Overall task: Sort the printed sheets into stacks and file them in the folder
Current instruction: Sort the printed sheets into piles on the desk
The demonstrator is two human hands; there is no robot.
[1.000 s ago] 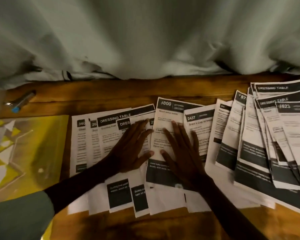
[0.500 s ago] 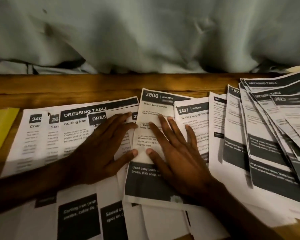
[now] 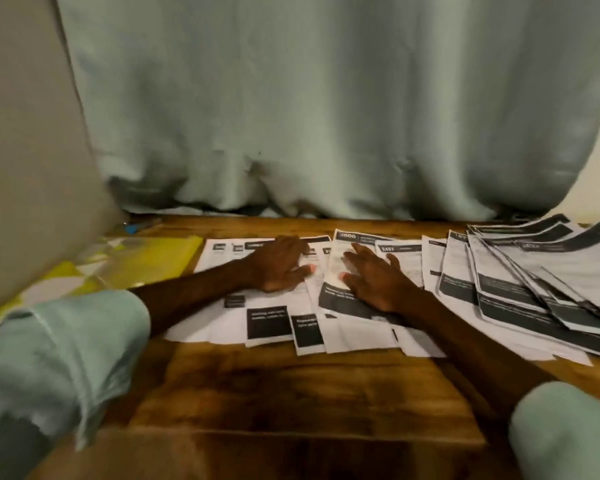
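left hand (image 3: 278, 266) lies flat, palm down, fingers straight, on the left group (image 3: 222, 252) of the printed sheets (image 3: 357, 332). right hand (image 3: 374, 282) is likewise flat, fingers spread, pressing on the centre sheet (image 3: 357, 239), the one with a dark header band. neither hand grips or pinches anything; i record both as flat and merely bearing on paper.

the sheets lie in one overlapping row across the table (image 3: 291, 386), each with its long axis running away from me toward the curtain (image 3: 326, 116). the centre sheet is tilted a little, its top leaning right. a thicker right fan (image 3: 520, 275) lies beyond the right hand, just beside it, overlapping heavily. no squared stack is evident; in my judgement sorting is at an early stage and filing has not begun.

the governing relation: the folder (image 3: 163, 254), yellow and lying flat, sits to the left of the row, its near edge just beside the outermost left sheet. the left hand is the nearer to it; the right hand would have to cross the whole left group. any gathered stack should, i judge, travel leftward and low.

surface: dark-stained wood, showing in front of the row. a small blue object (image 3: 132, 228) lies behind the folder, too blurred to identify. the room is dim; a pale panel (image 3: 25, 133) fills the left.
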